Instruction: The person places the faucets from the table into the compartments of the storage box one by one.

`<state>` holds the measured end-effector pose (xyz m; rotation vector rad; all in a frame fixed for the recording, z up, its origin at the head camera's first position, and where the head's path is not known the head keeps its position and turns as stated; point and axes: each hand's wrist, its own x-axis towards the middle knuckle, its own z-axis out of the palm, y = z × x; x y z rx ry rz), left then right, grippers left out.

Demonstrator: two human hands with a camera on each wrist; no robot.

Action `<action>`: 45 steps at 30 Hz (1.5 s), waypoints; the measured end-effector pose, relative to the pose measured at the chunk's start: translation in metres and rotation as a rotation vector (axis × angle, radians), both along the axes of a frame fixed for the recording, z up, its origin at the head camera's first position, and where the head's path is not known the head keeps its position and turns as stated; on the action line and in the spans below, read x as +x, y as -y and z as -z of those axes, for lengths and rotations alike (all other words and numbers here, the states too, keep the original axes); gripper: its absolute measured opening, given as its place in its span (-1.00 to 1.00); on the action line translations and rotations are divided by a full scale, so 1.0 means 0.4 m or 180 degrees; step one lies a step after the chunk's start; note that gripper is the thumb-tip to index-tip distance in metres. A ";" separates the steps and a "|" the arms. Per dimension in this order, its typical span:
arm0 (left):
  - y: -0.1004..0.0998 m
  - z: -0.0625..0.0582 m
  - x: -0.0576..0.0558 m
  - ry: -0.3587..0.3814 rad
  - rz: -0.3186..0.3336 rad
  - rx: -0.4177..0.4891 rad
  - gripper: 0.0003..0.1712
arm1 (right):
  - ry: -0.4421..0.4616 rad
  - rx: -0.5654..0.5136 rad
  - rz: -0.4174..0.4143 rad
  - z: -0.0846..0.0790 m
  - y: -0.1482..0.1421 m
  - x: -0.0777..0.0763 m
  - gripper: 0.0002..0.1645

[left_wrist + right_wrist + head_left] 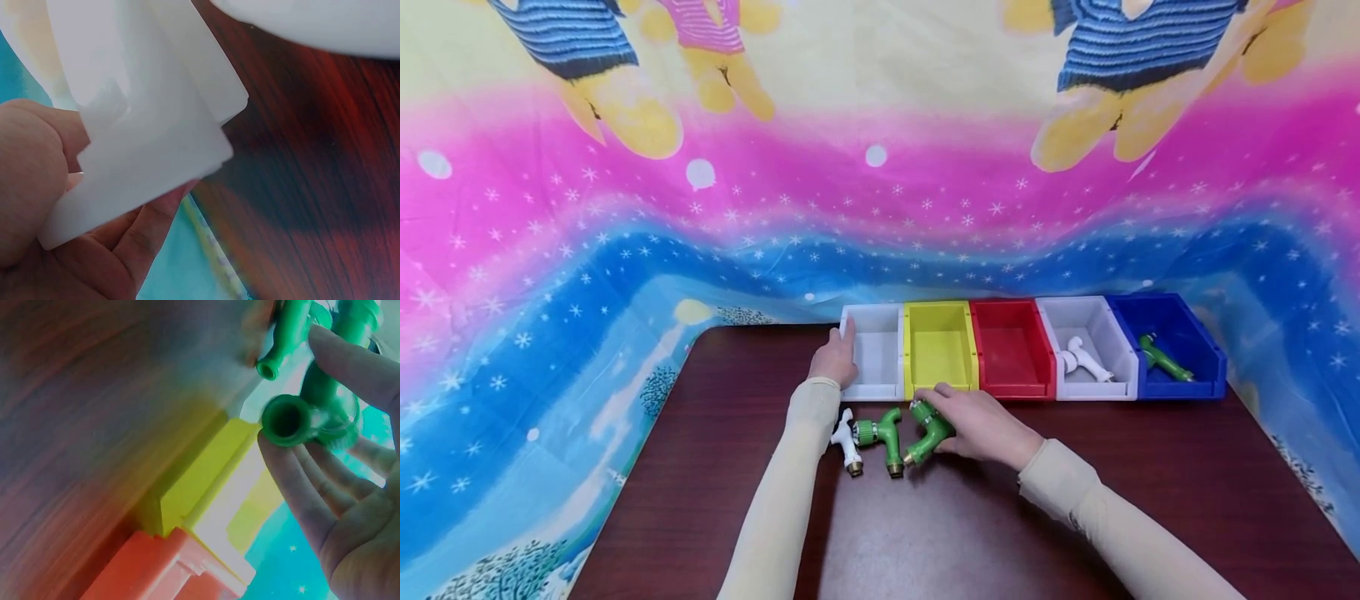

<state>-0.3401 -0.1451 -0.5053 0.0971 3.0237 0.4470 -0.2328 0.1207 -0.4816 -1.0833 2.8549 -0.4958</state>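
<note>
My left hand (835,360) grips the side wall of the leftmost white bin (880,392). In the left wrist view the white bin's wall (150,137) lies between the thumb and the fingers. My right hand (988,423) holds a green tap (934,432) between thumb and fingertips, just in front of the yellow bin (940,393). The right wrist view shows the held tap's round open end (287,420). Left of it, a second green tap (890,437) and a white tap (847,442) with brass-coloured ends lie on the table.
Joined in the same row are a red bin (1015,391), another white bin (1123,391) containing a white tap (1086,360), and a blue bin (1219,379) containing a green tap (1165,360). Behind the dark wooden table (940,533) hangs a patterned cloth (880,217).
</note>
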 end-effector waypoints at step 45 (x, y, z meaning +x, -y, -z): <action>0.002 0.002 0.002 -0.0017 0.0036 -0.0003 0.06 | -0.1112 -0.1378 0.0120 -0.029 -0.054 -0.020 0.06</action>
